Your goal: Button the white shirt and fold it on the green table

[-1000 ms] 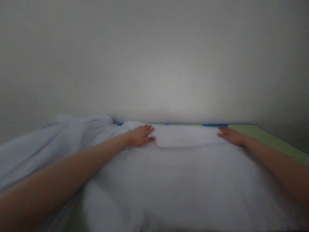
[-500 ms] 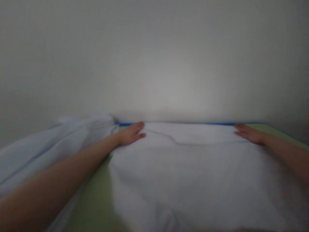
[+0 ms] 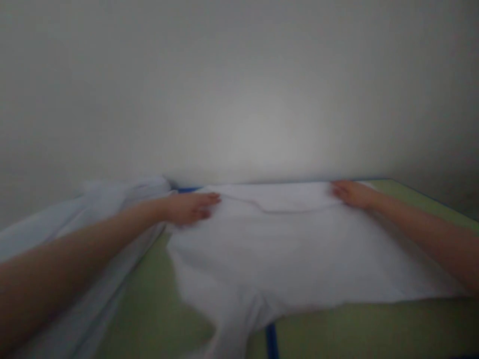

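Note:
A white garment (image 3: pixel 299 249), probably a shirt, lies spread in front of me with a sleeve-like part (image 3: pixel 234 319) hanging toward me at the lower left. Its far edge has a folded-over strip with a wavy border. My left hand (image 3: pixel 189 207) is over the far left corner of the cloth, fingers stretched to the right and thumb apart; it looks open. At the far right corner, my right hand (image 3: pixel 352 193) touches the folded strip. Its fingertips are blurred, so whether they pinch the fabric is unclear.
More white cloth (image 3: pixel 112 199) is heaped at the left, partly behind my left forearm. A green mat (image 3: pixel 149 279) with blue edging (image 3: pixel 272 341) lies under the cloth. A plain grey wall (image 3: pixel 239 89) rises directly behind the far edge.
My right hand has moved left along the far strip. My left hand has shifted slightly left, off the far edge. The garment's near edge has drawn away, uncovering green mat and a blue strip.

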Available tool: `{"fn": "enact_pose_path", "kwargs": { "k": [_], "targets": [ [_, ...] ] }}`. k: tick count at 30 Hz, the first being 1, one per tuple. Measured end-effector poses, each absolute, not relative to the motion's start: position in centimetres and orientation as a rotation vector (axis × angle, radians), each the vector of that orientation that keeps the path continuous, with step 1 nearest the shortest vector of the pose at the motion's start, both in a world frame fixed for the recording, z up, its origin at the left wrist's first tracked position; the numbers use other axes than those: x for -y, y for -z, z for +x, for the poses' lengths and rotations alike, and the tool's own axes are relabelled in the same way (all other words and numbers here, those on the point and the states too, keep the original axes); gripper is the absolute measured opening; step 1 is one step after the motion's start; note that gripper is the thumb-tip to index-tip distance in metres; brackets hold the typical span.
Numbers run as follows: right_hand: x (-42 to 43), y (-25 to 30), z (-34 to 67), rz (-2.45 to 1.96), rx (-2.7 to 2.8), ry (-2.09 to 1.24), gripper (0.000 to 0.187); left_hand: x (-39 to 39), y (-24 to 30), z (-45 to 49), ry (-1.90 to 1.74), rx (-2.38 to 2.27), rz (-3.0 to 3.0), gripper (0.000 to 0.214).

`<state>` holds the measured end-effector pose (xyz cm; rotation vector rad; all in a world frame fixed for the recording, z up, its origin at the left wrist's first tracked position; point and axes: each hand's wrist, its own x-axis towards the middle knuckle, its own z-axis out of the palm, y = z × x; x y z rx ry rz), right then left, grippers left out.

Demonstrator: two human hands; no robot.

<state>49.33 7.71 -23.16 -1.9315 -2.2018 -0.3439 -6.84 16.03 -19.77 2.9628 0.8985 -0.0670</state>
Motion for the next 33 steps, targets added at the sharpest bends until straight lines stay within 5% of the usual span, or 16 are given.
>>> {"fn": "enact_pose_path", "kwargs": {
  "k": [7, 13, 18, 20, 24, 28, 33],
  "targets": [
    [0.4, 23.0, 33.4, -1.455, 2.623, 0.031, 0.066, -4.9, 17.8, -9.2, 0.311, -0.761, 2.76, 0.097],
    [11.2, 22.4, 22.7, -1.056, 2.83, -0.076, 0.083, 1.4, 19.3, -12.5, 0.074, -0.7, 2.794, 0.047],
    [15.2, 23.3, 17.8, -0.921, 2.846, 0.117, 0.094, 4.5, 21.6, -12.7, -0.055, -0.688, 2.896, 0.065],
    [15.5, 24.0, 16.2, -0.893, 2.804, 0.259, 0.088, 5.4, 22.6, -11.9, -0.174, -0.775, 2.929, 0.064],
    [15.0, 24.9, 13.4, -0.728, 2.787, 0.407, 0.036, 7.8, 24.0, -10.3, -0.398, -0.717, 2.988, 0.083],
    [12.4, 24.1, 12.8, -0.721, 2.624, 0.068, 0.017, 9.6, 23.4, -9.2, -0.538, -0.563, 3.06, 0.101],
    [7.3, 21.6, 14.6, -0.666, 2.325, -0.737, 0.019, 9.9, 19.8, -6.9, -0.418, -0.117, 3.269, 0.043]
  ]
}}
